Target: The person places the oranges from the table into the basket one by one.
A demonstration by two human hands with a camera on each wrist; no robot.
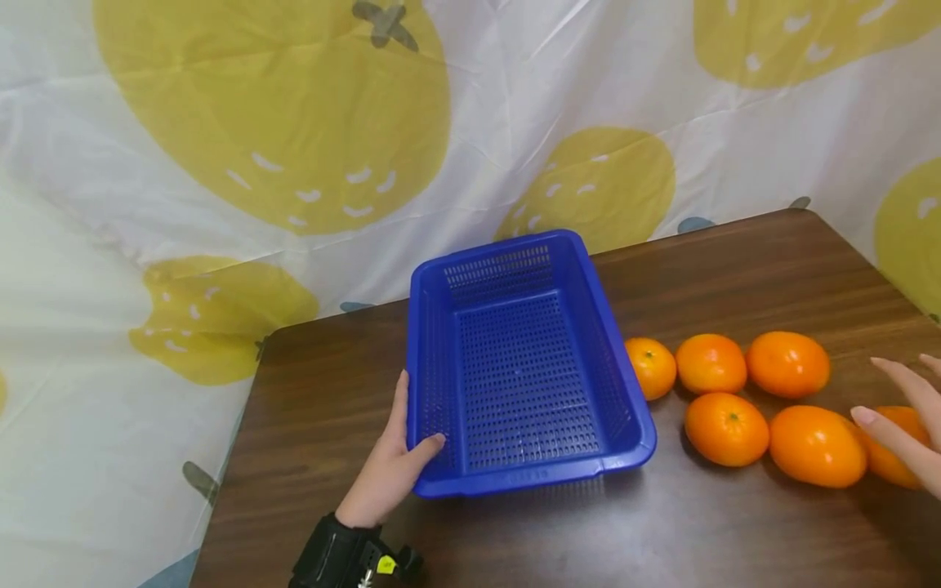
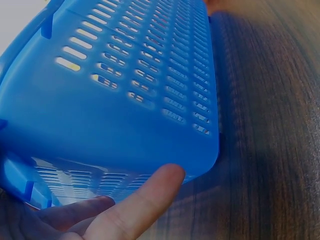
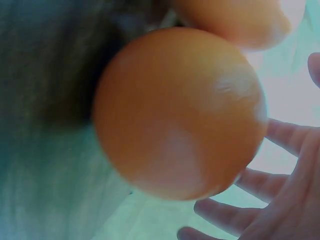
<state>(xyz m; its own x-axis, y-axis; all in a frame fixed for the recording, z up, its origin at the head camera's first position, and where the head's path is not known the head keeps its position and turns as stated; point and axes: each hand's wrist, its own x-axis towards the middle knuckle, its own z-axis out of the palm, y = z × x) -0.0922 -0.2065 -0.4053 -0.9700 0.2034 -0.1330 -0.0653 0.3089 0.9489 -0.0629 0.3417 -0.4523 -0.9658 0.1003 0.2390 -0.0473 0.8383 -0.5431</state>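
Observation:
A blue perforated plastic basket is at the middle of the table, tilted slightly in the head view. My left hand grips its left side near the front corner, thumb over the rim. From the left wrist, fingers show against the basket's outer wall. Several oranges lie right of the basket, among them a rear one and a front one. Above the rightmost orange is my right hand, its fingers spread. One orange fills the right wrist view, beside those fingers.
Everything stands on a dark wood-grain table. Behind it hangs a white cloth printed with yellow fruit shapes, close to the table's back edge. A black wrist strap with a small device is on the left wrist.

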